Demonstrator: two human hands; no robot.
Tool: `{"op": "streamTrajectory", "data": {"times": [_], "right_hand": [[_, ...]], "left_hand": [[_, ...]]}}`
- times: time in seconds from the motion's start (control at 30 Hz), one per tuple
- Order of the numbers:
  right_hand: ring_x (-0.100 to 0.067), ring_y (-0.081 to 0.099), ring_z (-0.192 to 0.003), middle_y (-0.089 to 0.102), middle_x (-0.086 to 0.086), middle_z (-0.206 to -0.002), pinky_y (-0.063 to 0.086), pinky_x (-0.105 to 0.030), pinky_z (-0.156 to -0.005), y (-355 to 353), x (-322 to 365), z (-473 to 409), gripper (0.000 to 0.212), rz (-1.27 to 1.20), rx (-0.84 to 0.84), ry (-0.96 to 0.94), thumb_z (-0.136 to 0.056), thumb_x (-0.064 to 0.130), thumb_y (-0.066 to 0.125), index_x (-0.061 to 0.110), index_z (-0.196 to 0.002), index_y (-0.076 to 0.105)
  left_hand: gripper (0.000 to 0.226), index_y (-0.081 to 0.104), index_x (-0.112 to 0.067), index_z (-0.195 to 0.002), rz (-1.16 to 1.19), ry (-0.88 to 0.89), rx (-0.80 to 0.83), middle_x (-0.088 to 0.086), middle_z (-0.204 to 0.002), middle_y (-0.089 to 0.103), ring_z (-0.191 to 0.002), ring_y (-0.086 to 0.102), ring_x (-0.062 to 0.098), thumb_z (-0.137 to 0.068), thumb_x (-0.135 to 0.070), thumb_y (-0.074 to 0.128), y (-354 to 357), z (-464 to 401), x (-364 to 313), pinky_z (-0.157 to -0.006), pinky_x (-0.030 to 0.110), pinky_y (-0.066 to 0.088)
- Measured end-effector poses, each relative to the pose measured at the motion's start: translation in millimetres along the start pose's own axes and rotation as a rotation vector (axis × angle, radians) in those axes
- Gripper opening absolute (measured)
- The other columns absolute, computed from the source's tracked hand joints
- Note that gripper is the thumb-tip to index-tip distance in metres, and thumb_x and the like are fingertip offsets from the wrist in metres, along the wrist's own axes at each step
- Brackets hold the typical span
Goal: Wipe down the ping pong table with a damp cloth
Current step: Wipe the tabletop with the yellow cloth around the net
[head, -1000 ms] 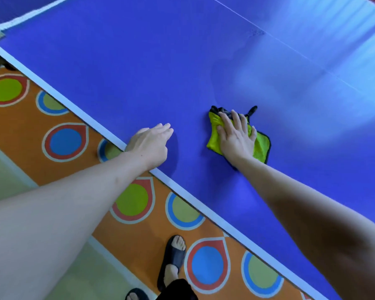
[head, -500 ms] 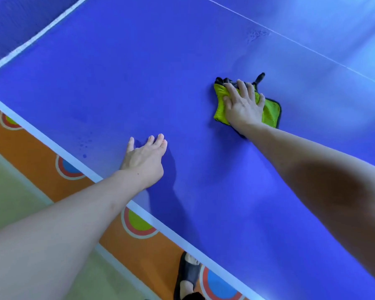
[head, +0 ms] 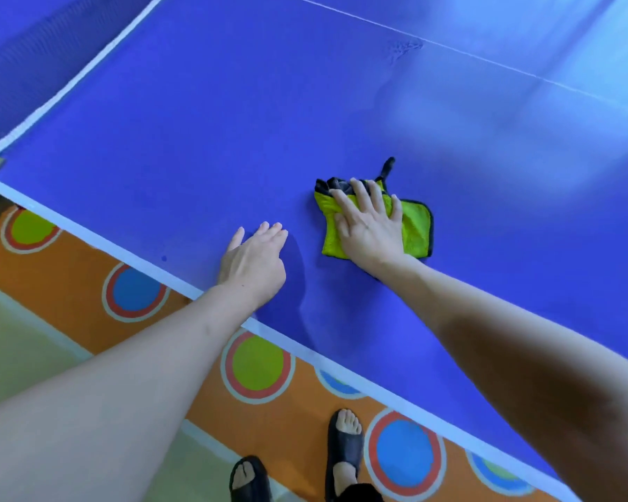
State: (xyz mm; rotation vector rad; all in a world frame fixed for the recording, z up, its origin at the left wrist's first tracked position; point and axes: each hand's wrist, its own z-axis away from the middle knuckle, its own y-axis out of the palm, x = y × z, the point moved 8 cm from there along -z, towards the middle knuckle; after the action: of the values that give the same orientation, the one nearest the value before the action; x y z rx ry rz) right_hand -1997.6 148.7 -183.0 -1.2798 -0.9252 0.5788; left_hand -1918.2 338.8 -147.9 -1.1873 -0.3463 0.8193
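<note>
The blue ping pong table [head: 182,132] fills most of the view, with a white line along its near edge. A folded yellow-green cloth [head: 416,226] with a dark trim and a dark hanging loop lies flat on it, a little in from that edge. My right hand [head: 368,226] presses flat on the cloth with fingers straight and spread. My left hand [head: 254,260] rests palm down on the bare table just left of the cloth, fingers straight, holding nothing.
The net [head: 33,59] with its white top band runs across the upper left. A thin white centre line [head: 486,59] crosses the far table. Below the table edge lies an orange floor [head: 69,284] with coloured circles, and my feet in black sandals [head: 345,451].
My right hand has drawn the cloth back toward the near edge, closer to my left hand. My left hand stays planted on the table by the edge.
</note>
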Motion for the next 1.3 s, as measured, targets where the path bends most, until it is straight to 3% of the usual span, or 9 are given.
{"op": "streamTrajectory", "data": {"times": [0.1, 0.4, 0.6, 0.77, 1.0, 1.13, 1.3], "right_hand": [[-0.026, 0.015, -0.158, 0.028, 0.004, -0.167, 0.015, -0.063, -0.123, 9.7, 29.0, 45.8, 0.050, 0.019, -0.007, -0.004, -0.105, 0.041, 0.036, 0.043, -0.155, 0.034], [-0.028, 0.013, -0.160, 0.026, 0.003, -0.170, 0.010, -0.062, -0.125, 28.9, 95.9, 147.3, 0.048, 0.017, -0.008, 0.053, -0.109, 0.046, 0.033, 0.044, -0.157, 0.031], [-0.025, 0.012, -0.161, 0.026, 0.005, -0.171, 0.010, -0.061, -0.126, 28.1, 97.6, 194.0, 0.045, 0.002, 0.002, 0.055, -0.110, 0.048, 0.031, 0.044, -0.155, 0.033], [-0.021, 0.010, -0.162, 0.025, 0.008, -0.172, 0.008, -0.059, -0.128, 11.6, 37.6, 241.5, 0.047, 0.005, -0.018, 0.123, -0.109, 0.050, 0.028, 0.046, -0.155, 0.034], [-0.016, 0.010, -0.162, 0.024, 0.011, -0.172, 0.006, -0.055, -0.129, -25.3, -116.5, 307.4, 0.053, -0.009, -0.058, 0.437, -0.104, 0.052, 0.022, 0.051, -0.156, 0.033], [-0.014, 0.005, -0.162, 0.019, 0.013, -0.173, 0.002, -0.054, -0.128, -41.1, -181.7, 300.3, 0.054, -0.011, -0.045, 0.555, -0.103, 0.056, 0.020, 0.049, -0.155, 0.032], [-0.016, -0.005, -0.162, 0.009, 0.013, -0.175, -0.005, -0.057, -0.126, -44.4, -202.7, 264.2, 0.049, -0.030, -0.006, 0.600, -0.110, 0.054, 0.026, 0.050, -0.158, 0.027]], "left_hand": [[0.066, 0.021, -0.018, -0.158, 0.051, -0.038, -0.076, -0.004, -0.166, 0.013, -0.153, 0.008, 0.008, -0.094, -0.006, 0.034, 5.0, 21.5, 19.9, -0.125, 0.036, 0.006], [0.064, 0.014, -0.014, -0.159, -0.035, 0.057, -0.043, 0.000, -0.167, 0.007, -0.153, 0.007, 0.013, -0.098, -0.011, 0.035, 21.8, 86.8, 54.2, -0.125, 0.037, 0.010], [0.063, 0.015, -0.015, -0.158, -0.132, 0.145, -0.023, 0.002, -0.167, 0.008, -0.154, 0.008, 0.017, -0.099, -0.014, 0.035, 35.2, 118.0, 45.0, -0.124, 0.039, 0.016], [0.062, 0.018, -0.015, -0.158, -0.150, 0.207, -0.031, 0.002, -0.167, 0.011, -0.154, 0.009, 0.018, -0.100, -0.018, 0.040, 39.8, 127.2, -3.5, -0.123, 0.040, 0.018], [0.066, 0.016, -0.016, -0.158, -0.113, 0.360, -0.014, 0.001, -0.167, 0.010, -0.154, 0.007, 0.016, -0.097, -0.018, 0.041, 48.5, 117.5, -119.8, -0.124, 0.038, 0.015], [0.066, 0.015, -0.016, -0.159, -0.098, 0.400, -0.009, 0.000, -0.167, 0.009, -0.154, 0.006, 0.014, -0.097, -0.019, 0.040, 48.9, 95.5, -183.6, -0.124, 0.037, 0.015], [0.067, 0.016, -0.017, -0.158, -0.110, 0.389, -0.026, -0.001, -0.167, 0.010, -0.154, 0.008, 0.015, -0.097, -0.021, 0.042, 34.6, 63.6, -223.1, -0.123, 0.037, 0.016]]}}
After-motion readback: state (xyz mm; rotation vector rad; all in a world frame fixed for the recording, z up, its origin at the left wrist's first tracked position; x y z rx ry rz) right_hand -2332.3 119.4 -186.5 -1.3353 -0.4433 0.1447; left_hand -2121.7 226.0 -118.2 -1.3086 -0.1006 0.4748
